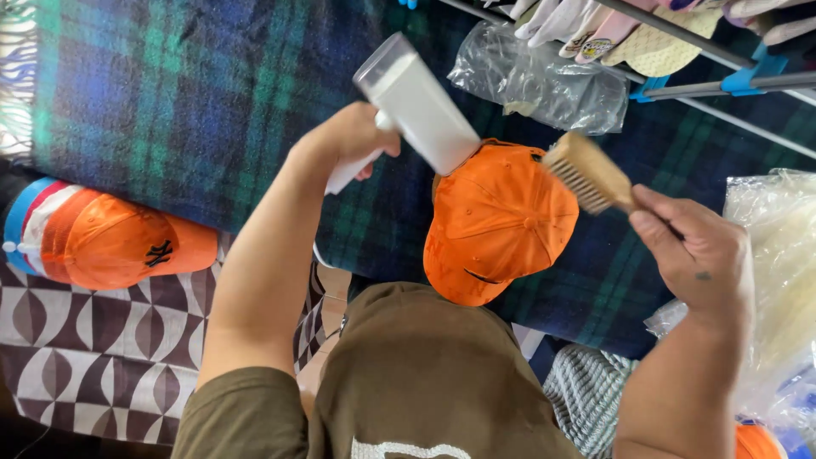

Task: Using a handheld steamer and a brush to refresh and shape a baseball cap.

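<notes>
Orange cap [497,221] sits between our two hands, resting on the dark blue and green plaid blanket [170,102] with its crown up and its brim toward our chest. Our left hand [348,140] is curled tight around the handle of a white handheld steamer [416,102], whose wide end tilts down so that it touches or nearly touches the back edge of the cap; from this angle we cannot tell which. Our right hand [693,251] is closed on the handle of a wooden brush [588,172], bristles facing down and left, held just beside the right side of the cap. Our brown shirt [425,374] fills the bottom of the view. Farther left, a second orange cap [119,242] lies on its side at the blanket's edge, stacked against a red, white and blue one, over a brown and white patterned cloth [76,357]. Above the brush lies a crumpled clear plastic bag [540,81], and a metal rack with blue clips [722,81] runs across the top right corner. More clear plastic [778,255] is piled at the right edge.
</notes>
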